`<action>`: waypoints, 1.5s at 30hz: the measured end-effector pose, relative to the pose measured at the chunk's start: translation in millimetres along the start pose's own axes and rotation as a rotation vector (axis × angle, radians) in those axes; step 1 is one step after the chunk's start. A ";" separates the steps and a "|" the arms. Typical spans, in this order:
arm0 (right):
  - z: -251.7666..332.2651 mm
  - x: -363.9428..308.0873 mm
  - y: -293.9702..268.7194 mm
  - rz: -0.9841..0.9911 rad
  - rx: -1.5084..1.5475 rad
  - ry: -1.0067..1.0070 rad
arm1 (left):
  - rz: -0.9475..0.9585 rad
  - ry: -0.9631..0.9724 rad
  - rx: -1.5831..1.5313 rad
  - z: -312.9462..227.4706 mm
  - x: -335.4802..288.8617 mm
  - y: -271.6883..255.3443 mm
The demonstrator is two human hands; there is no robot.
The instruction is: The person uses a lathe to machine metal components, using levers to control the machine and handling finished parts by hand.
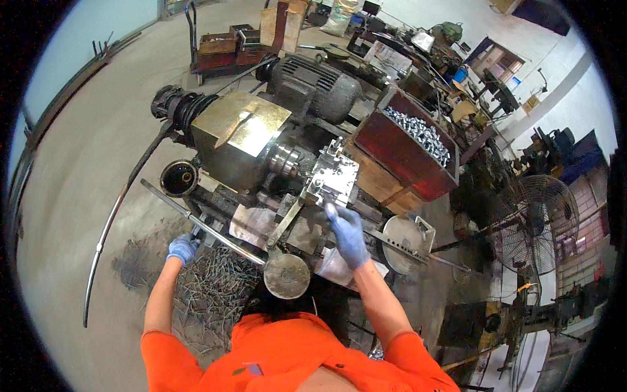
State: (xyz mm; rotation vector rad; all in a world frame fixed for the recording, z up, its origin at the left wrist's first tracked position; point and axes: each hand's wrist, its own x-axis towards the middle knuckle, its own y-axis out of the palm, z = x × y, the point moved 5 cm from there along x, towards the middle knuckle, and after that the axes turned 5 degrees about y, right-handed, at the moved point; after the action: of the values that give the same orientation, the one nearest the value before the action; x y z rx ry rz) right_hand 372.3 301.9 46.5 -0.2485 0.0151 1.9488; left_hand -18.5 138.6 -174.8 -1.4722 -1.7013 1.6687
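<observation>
Both my hands wear blue-grey gloves at a small lathe-like machine. My left hand [184,249] is low on the machine's left side, its fingers closed round the end of a short metal lever [197,230]. Just right of it slants a long metal bar [208,225]. My right hand [348,236] is closed at the near edge of the bright metal tool block [334,175], thumb upward; what its fingers hold is hidden. Left of the block is the round metal chuck [285,161]. A brass-coloured cover [240,123] tops the headstock, with a brush-like wooden tool [235,129] on it.
A red bin [408,153] of small shiny metal parts stands right of the machine. Behind is a motor [313,88]. Metal shavings [212,284] heap on the floor below my left hand. A round plate [287,276] juts toward me. A large fan [535,222] stands right.
</observation>
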 end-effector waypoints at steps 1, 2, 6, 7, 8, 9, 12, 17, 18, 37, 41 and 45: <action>3.2 8.1 10.4 -0.018 0.027 -0.077 | -0.054 0.067 -0.054 4.4 0.6 0.6; -2.9 14.3 13.1 -0.049 0.034 -0.061 | -0.049 0.045 -0.070 0.8 -3.2 -5.8; -9.8 7.2 2.3 -0.100 -0.083 -0.103 | -0.082 -0.041 -0.146 5.5 -23.8 -27.8; -11.4 0.8 -4.6 -0.104 -0.023 -0.055 | -0.103 -0.058 -0.171 8.8 -27.7 -28.3; -13.5 -5.8 -11.4 -0.111 0.037 -0.004 | -0.089 -0.049 -0.172 23.7 -22.3 -18.8; -19.1 -5.7 -21.7 -0.131 0.010 -0.068 | -0.076 -0.034 -0.171 47.8 -10.1 -7.3; 2.2 -12.1 -36.6 -0.121 -0.082 -0.089 | -0.108 0.084 -0.291 64.6 0.9 -10.7; 75.3 10.4 -27.4 -0.230 -0.549 -0.560 | -0.307 0.180 -0.799 59.2 -19.1 -108.4; 88.6 17.6 -14.9 -0.232 -0.664 -0.716 | -0.362 0.167 -0.834 58.9 -34.6 -136.9; 80.4 98.9 78.3 0.108 -1.461 -0.352 | -0.692 -0.446 -0.018 27.0 -185.9 -139.9; 72.9 105.7 79.8 0.073 -1.434 -0.393 | -0.689 -0.401 -0.044 27.6 -183.2 -143.9; 83.9 93.5 72.5 -0.002 -1.401 -0.433 | -0.703 -0.274 0.000 39.3 -166.5 -142.0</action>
State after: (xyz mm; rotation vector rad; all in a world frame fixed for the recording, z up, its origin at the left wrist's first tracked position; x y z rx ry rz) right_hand 258.0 370.3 104.0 -0.7006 -1.6411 1.6531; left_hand -42.5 13.6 7.5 -0.5305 -2.0310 1.4939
